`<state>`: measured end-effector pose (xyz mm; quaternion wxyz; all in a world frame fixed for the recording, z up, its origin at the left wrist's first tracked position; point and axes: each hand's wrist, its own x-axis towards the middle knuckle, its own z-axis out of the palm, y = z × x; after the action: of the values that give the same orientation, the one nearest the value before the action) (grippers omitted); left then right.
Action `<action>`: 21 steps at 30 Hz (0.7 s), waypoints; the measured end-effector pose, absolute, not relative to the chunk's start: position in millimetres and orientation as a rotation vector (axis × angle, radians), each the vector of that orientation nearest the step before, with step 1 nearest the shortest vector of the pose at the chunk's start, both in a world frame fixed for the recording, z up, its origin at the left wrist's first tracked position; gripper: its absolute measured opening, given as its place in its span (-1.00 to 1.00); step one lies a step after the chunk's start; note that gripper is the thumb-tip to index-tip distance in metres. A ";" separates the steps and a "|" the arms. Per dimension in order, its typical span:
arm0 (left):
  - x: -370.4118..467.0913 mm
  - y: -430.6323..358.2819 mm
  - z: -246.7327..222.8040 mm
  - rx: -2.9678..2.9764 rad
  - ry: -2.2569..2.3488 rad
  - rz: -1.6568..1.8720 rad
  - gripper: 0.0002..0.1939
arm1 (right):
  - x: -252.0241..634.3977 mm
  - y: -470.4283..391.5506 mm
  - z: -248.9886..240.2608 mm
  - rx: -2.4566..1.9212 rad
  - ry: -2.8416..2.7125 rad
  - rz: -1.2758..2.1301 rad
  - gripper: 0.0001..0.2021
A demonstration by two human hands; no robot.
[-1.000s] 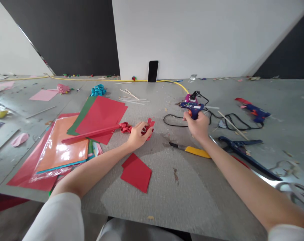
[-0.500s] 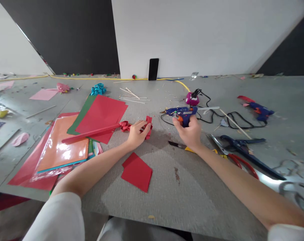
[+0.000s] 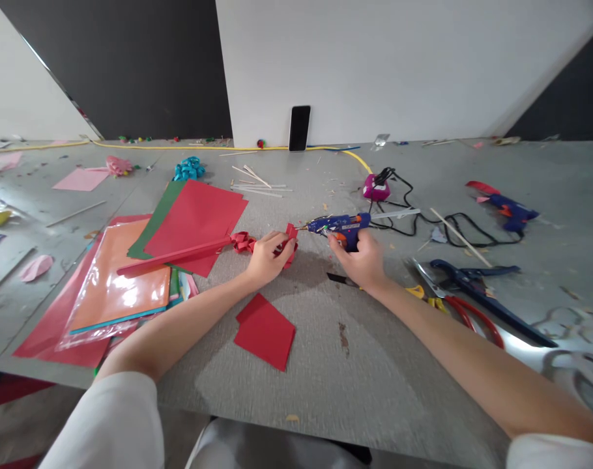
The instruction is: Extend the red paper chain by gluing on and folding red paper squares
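Note:
My right hand point(image 3: 359, 259) grips a blue glue gun point(image 3: 339, 225) with a clear glue stick out its back; its nozzle points left and almost touches a folded red paper piece point(image 3: 289, 236). My left hand point(image 3: 266, 256) pinches that red piece on the grey table point(image 3: 365, 365). A curled red paper strip point(image 3: 242, 242) joins it on the left, at the end of a long red paper strip point(image 3: 174, 257). A loose red paper square point(image 3: 264, 331) lies just in front of my left forearm.
A stack of coloured paper sheets point(image 3: 115, 280) lies at left. A knife with a yellow handle point(image 3: 414, 291), blue and red scissors point(image 3: 467, 286), a second glue gun point(image 3: 509, 210), black cable point(image 3: 453, 228), a pink plug point(image 3: 375, 189), wooden sticks point(image 3: 257, 182) and a phone point(image 3: 299, 128) lie around.
My right hand lifted the glue gun from the right and carried it left until its nozzle reached the red paper piece. My left hand stayed on the piece.

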<state>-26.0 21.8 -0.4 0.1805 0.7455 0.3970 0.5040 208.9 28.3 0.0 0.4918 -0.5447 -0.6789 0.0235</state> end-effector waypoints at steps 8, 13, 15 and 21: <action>-25.8 20.7 0.7 2.122 1.127 1.394 -0.74 | 209.3 28.5 -3.3 -1.319 -1.663 0.016 -0.63; -25.7 20.4 1.1 2.133 1.135 1.390 -0.74 | 210.3 29.9 -6.4 -1.320 -1.677 -0.009 -0.63; -25.7 20.2 1.5 2.137 1.134 1.391 -0.73 | 210.5 30.6 -7.4 -1.325 -1.670 -0.010 -0.62; -25.6 20.1 1.8 2.152 1.132 1.401 -0.72 | 209.5 30.7 -5.9 -1.304 -1.676 -0.005 -0.63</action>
<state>-25.6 20.1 1.8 0.1669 0.7561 0.3977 0.4923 209.5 30.7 -5.9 0.4875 -0.5361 -0.6892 -0.0019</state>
